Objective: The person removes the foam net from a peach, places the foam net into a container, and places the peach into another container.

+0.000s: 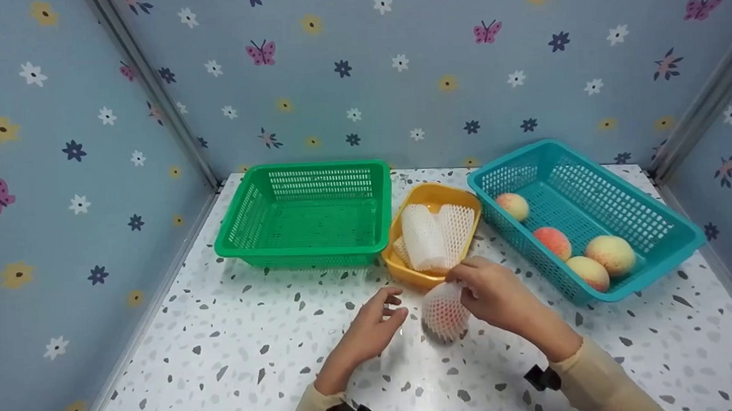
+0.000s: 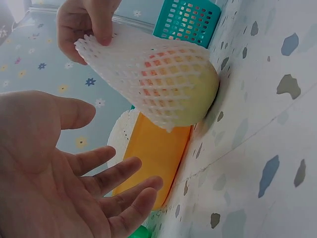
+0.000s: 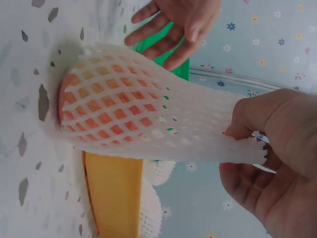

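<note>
A peach [image 1: 446,317] sits on the speckled table, most of it inside a white foam net sleeve [image 3: 198,116]. My right hand [image 1: 496,292] pinches the upper end of that sleeve between thumb and fingers. In the left wrist view, the bottom of the peach [image 2: 205,96] shows bare below the net. My left hand [image 1: 372,327] is just left of the peach, apart from it, its fingers spread and holding nothing. Behind the peach stands a yellow basket [image 1: 401,272] with several white foam nets [image 1: 424,237] in it.
At the back left is a green basket [image 1: 306,254] with nothing visible inside. A teal basket [image 1: 652,278] on the right holds several peaches [image 1: 610,255]. Flower-patterned walls [image 1: 359,74] enclose the table [image 1: 223,357] at the back and sides.
</note>
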Available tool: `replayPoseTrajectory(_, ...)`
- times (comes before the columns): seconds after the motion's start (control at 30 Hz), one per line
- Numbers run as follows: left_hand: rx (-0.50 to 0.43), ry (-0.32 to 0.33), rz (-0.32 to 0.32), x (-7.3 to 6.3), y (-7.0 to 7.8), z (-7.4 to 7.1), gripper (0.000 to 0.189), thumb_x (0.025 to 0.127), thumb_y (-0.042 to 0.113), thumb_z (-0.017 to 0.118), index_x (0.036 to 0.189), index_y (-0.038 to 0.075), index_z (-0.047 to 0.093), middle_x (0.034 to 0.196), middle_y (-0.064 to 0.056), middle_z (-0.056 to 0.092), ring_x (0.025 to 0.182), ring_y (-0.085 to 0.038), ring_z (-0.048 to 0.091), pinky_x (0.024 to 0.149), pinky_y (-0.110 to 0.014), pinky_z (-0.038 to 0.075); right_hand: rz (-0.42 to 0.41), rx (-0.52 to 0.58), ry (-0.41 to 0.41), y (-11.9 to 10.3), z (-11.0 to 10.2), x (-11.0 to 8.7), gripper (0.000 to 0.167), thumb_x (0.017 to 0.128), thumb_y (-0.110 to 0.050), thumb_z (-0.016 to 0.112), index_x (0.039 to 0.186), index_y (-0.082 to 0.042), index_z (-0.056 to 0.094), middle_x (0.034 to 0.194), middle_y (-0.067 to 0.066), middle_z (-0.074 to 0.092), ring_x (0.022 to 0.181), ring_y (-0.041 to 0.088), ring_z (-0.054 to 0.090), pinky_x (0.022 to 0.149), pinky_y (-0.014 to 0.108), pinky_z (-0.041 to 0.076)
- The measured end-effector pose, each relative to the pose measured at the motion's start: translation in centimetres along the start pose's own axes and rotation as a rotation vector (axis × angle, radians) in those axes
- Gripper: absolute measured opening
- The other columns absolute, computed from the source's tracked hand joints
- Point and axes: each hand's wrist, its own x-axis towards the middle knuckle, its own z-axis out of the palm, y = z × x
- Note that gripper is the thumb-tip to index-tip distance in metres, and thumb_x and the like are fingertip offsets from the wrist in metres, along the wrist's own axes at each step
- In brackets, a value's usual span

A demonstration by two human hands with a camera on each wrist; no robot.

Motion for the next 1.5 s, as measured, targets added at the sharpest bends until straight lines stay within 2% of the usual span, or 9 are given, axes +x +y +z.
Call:
replayPoseTrajectory(0.2, 0.004, 0.001, -0.014, 0.0, 0.0, 0.0, 0.04, 0.101, 0.025, 0.052, 0.138, 0.009, 0.047, 0.127, -0.019, 0.054, 0.113, -0.029, 0.056, 0.095, -0.045, 0.045, -0.008, 0.003, 0.044, 0.3, -1.3, -0.1, 0.037, 0.07, 0.012, 0.066, 0.1, -0.011, 0.069, 0.096, -0.001, 0.066, 0.086, 0.013, 0.057, 0.07, 0.029, 0.053)
replayPoseTrajectory(0.43, 0.009, 0.002, -0.018, 0.0, -0.1, -0.1, 0.039, 0.101, 0.026, 0.052, 0.137, 0.01, 0.048, 0.127, -0.018, 0.054, 0.114, -0.028, 0.056, 0.095, -0.045, 0.045, 0.023, -0.028, 0.106, 0.3, -3.3, -0.1, 0.034, 0.072, 0.009, 0.073, 0.1, -0.011, 0.07, 0.095, -0.001, 0.065, 0.088, 0.012, 0.057, 0.074, 0.03, 0.055)
replayPoseTrajectory(0.73, -0.005, -0.008, -0.002, -0.2, -0.3, 0.0, 0.041, 0.101, 0.029, 0.052, 0.137, 0.01, 0.048, 0.128, -0.02, 0.054, 0.114, -0.029, 0.057, 0.095, -0.045, 0.046, -0.043, -0.055, 0.244, 1.1, -6.0, 0.0, 0.034, 0.069, 0.012, 0.072, 0.097, -0.008, 0.07, 0.094, 0.0, 0.066, 0.086, 0.012, 0.06, 0.07, 0.03, 0.054)
replayPoseTrajectory(0.9, 0.001, -0.008, -0.006, -0.3, -0.1, 0.0, 0.039, 0.101, 0.027, 0.052, 0.136, 0.01, 0.048, 0.128, -0.019, 0.054, 0.114, -0.028, 0.057, 0.095, -0.044, 0.045, -0.028, -0.059, 0.269, 1.6, -6.8, 0.3, 0.034, 0.07, 0.012, 0.073, 0.096, -0.009, 0.07, 0.094, 0.0, 0.067, 0.084, 0.011, 0.059, 0.069, 0.027, 0.052)
replayPoseTrajectory(1.1, -0.003, 0.003, 0.015, -0.3, 0.0, -0.1, 0.038, 0.101, 0.023, 0.052, 0.135, 0.007, 0.048, 0.127, -0.021, 0.054, 0.113, -0.032, 0.057, 0.094, -0.046, 0.047, -0.029, -0.05, 0.273, 2.5, -7.9, 2.2, 0.031, 0.072, 0.013, 0.071, 0.096, -0.007, 0.069, 0.097, 0.003, 0.066, 0.086, 0.014, 0.058, 0.073, 0.028, 0.052)
replayPoseTrajectory(1.2, -0.003, 0.0, 0.011, -0.3, 0.0, -0.1, 0.039, 0.101, 0.025, 0.052, 0.135, 0.007, 0.048, 0.128, -0.021, 0.053, 0.114, -0.032, 0.056, 0.094, -0.045, 0.046, 0.005, -0.039, 0.269, 3.1, -8.3, 3.3, 0.028, 0.075, 0.01, 0.071, 0.097, -0.007, 0.07, 0.096, 0.003, 0.066, 0.085, 0.013, 0.058, 0.072, 0.029, 0.051)
replayPoseTrajectory(1.5, 0.008, -0.022, -0.012, -0.3, 0.0, 0.0, 0.038, 0.102, 0.025, 0.052, 0.136, 0.009, 0.048, 0.13, -0.019, 0.053, 0.116, -0.03, 0.055, 0.097, -0.044, 0.044, 0.066, 0.001, 0.308, 5.5, -7.9, 6.7, 0.022, 0.08, 0.009, 0.069, 0.099, -0.003, 0.07, 0.1, 0.009, 0.067, 0.086, 0.02, 0.06, 0.071, 0.036, 0.052)
